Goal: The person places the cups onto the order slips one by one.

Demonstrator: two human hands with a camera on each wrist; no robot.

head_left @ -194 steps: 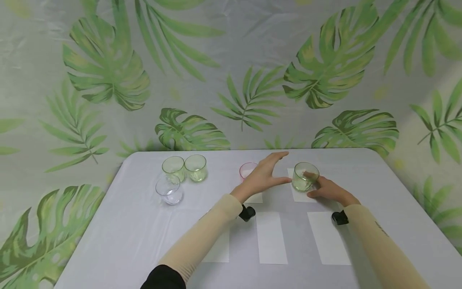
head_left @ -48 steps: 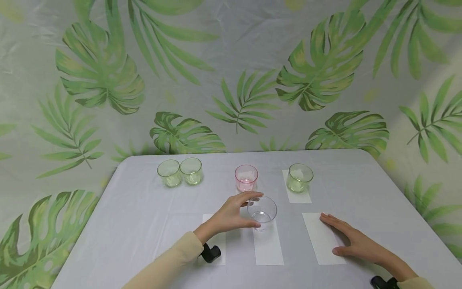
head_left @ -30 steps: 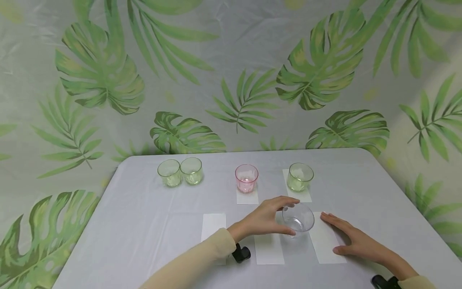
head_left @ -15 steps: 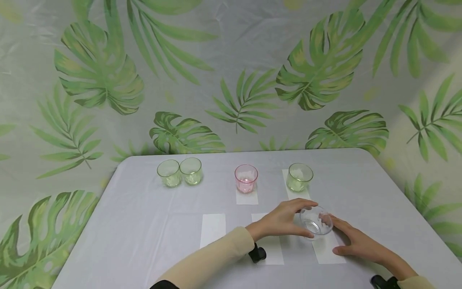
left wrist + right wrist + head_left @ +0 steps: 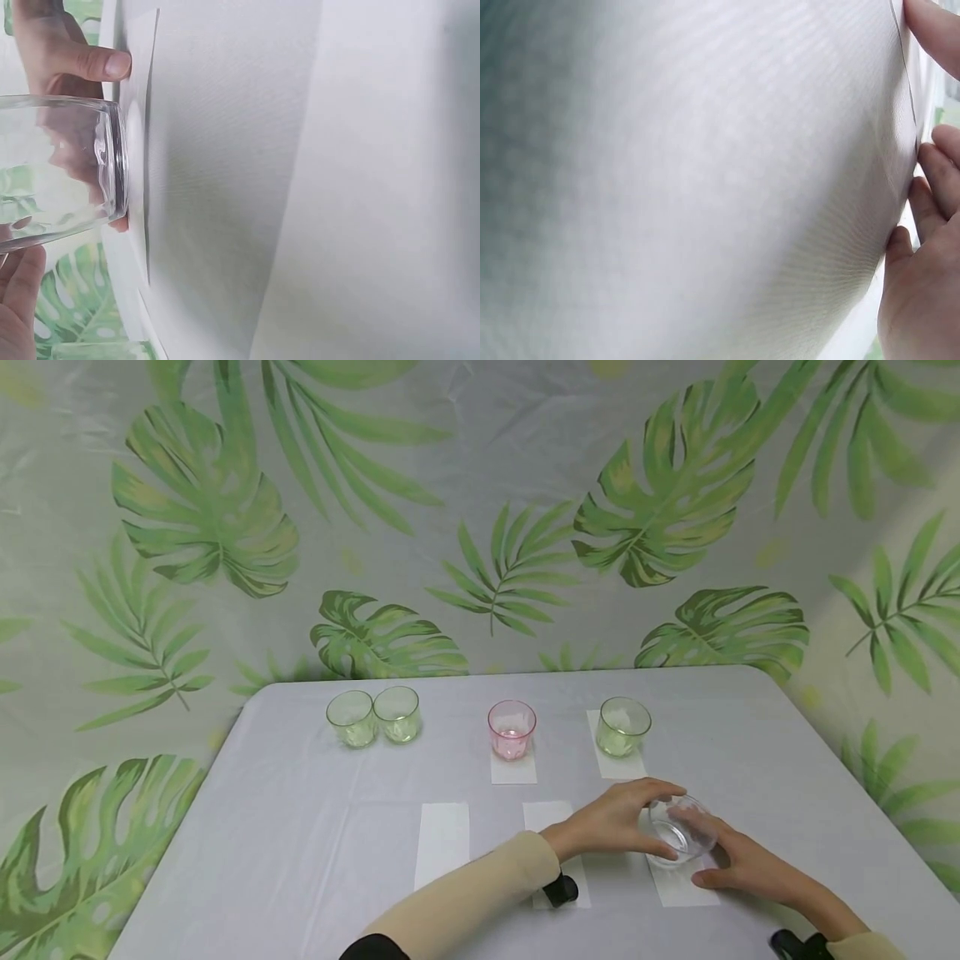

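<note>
My left hand (image 5: 618, 818) grips a clear glass (image 5: 686, 837) by its side, thumb nearer me and fingers round the far side. The glass is tilted in the head view, close over the right front white paper (image 5: 678, 889). Beside that paper my right hand (image 5: 757, 868) has its fingers extended and thumb apart, the fingertips partly seen through the glass. In the left wrist view the base of the glass (image 5: 67, 165) faces the paper, with the right hand (image 5: 67, 60) behind. The right wrist view shows the right hand (image 5: 926, 277) low along the cloth.
A pink glass (image 5: 512, 731) and a green glass (image 5: 624, 727) stand on papers in the back row. Two more green glasses (image 5: 351, 720) stand side by side at the back left. Other white papers (image 5: 442, 843) lie in front on the white-clothed table (image 5: 285, 843).
My left hand has carried the clear glass from the left side of the table rightward to the right front paper. The right hand drew back from the green glass earlier, then stayed put.
</note>
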